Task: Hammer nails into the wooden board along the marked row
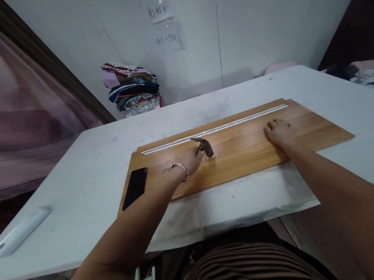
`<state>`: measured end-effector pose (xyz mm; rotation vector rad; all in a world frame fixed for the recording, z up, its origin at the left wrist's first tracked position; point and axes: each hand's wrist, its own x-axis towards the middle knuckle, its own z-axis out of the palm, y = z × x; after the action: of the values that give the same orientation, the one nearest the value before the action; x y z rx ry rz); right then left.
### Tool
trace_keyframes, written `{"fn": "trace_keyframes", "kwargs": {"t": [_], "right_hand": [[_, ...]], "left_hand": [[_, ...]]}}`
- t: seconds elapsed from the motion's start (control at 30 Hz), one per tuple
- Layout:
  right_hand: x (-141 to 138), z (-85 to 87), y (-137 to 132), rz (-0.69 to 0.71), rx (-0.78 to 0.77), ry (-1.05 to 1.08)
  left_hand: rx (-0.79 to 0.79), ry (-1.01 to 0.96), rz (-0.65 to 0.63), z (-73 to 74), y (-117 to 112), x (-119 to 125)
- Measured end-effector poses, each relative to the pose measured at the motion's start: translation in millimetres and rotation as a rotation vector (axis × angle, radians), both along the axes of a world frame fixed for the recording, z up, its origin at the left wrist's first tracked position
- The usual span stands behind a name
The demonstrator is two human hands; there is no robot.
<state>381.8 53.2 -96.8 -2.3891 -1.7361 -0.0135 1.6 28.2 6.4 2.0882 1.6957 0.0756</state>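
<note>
A wooden board [246, 154] lies on the white table [84, 189]. My left hand [192, 160], with a bracelet on its wrist, is closed around the handle of a dark hammer [204, 146] whose head rests on the board beside a short row of small nails or dots [226, 153]. My right hand [280, 132] lies flat on the board to the right, fingers stretched out, holding nothing. A long metal ruler [214, 130] runs along the board's far edge.
A black phone [135, 187] lies on the board's left end. A white plastic handle-like object [20, 231] sits near the table's left edge. Folded clothes [132, 87] are stacked against the back wall. A pink curtain hangs at left.
</note>
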Motion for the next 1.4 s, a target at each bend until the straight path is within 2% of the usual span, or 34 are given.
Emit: {"fn": "trace_keyframes", "kwargs": {"t": [0.5,0.7,0.93,1.13,1.4], "right_hand": [[-1.8,1.8,-0.8,-0.004,-0.007,0.021],[-1.5,1.2,0.6,0.005,-0.071,-0.008],[-2.5,3.2,0.6,0.013,-0.095,0.008],[-0.4,2.1,2.3,0.018,-0.110,0.026],[3.2,5.8,4.9,0.042,-0.207,0.036]], "left_hand": [[-0.017,0.067,-0.005,5.7,-2.2,1.1],[-0.057,0.085,-0.014,6.9,-4.7,1.3],[-0.007,0.049,-0.003,4.8,-0.5,-0.7],[-0.040,0.045,-0.008,3.0,-1.6,0.2],[-0.020,0.056,-0.011,5.6,-0.1,2.6]]}}
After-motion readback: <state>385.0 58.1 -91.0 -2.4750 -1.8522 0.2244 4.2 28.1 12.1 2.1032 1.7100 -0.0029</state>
